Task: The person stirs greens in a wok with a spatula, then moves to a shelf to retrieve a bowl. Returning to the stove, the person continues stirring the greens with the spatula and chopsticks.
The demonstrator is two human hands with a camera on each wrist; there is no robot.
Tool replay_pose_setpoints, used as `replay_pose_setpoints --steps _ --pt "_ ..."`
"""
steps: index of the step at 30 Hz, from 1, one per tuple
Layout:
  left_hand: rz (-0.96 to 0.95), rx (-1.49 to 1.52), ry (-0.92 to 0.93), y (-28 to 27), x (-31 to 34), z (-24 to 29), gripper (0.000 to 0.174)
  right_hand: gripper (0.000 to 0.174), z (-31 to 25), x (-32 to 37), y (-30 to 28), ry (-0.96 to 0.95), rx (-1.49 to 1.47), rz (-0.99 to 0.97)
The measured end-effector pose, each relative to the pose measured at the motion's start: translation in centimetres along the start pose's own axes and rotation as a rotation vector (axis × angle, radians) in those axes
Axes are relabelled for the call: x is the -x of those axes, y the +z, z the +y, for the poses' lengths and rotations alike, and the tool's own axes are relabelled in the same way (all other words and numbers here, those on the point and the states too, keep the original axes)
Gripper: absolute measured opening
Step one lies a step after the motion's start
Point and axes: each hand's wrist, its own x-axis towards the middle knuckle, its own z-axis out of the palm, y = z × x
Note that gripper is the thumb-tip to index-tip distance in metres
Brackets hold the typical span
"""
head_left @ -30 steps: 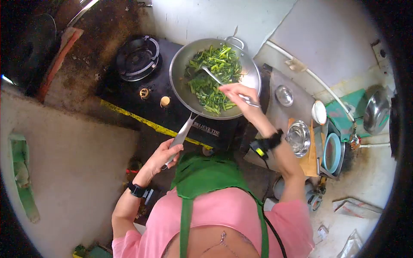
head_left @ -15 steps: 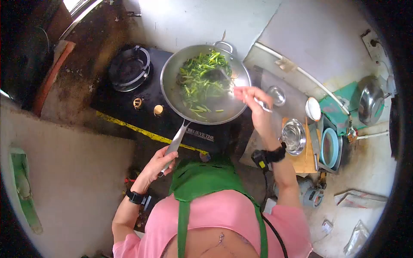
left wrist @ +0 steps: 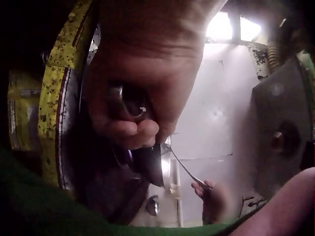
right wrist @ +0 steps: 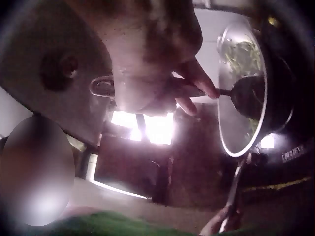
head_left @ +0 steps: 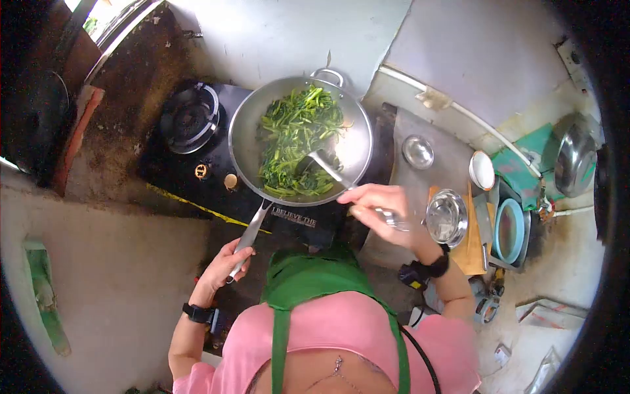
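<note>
A wide grey wok sits on the stove with leafy green vegetables in it. Its long metal handle points toward the person, and the left hand grips the end of it. In the left wrist view, the left fingers curl round that handle. The right hand holds a metal spatula by its shaft, over the wok's near right side. The spatula's broad head dips into the wok among the greens, partly hidden by them.
A bare burner lies left of the wok. To the right stand a small metal bowl, a larger metal bowl, a white bowl and a blue basin. A cleaver and chopsticks rest on a wooden board.
The spatula has swung from the far side of the greens across the right and down to the wok's near side. The greens have shifted. The left hand keeps its grip on the handle.
</note>
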Motion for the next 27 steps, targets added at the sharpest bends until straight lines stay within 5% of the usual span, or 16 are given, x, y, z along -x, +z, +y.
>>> replay_pose_setpoints --steps 12,18,23,27 --pt "0.004 0.007 0.022 -0.1 0.1 -0.2 0.025 0.009 10.3 -7.9 0.6 -0.237 0.192 0.323" --pt "-0.005 0.026 -0.027 -0.2 0.1 0.1 0.022 0.015 1.6 0.0 0.4 0.222 -0.202 0.421" --pt "-0.081 0.041 -0.065 -0.9 -0.7 -0.2 0.021 0.011 0.6 0.6 2.8 0.186 0.163 0.189" --pt "-0.168 0.023 -0.071 -1.4 -1.0 -0.1 0.020 0.010 3.7 -3.8 3.9 0.013 0.184 0.468"
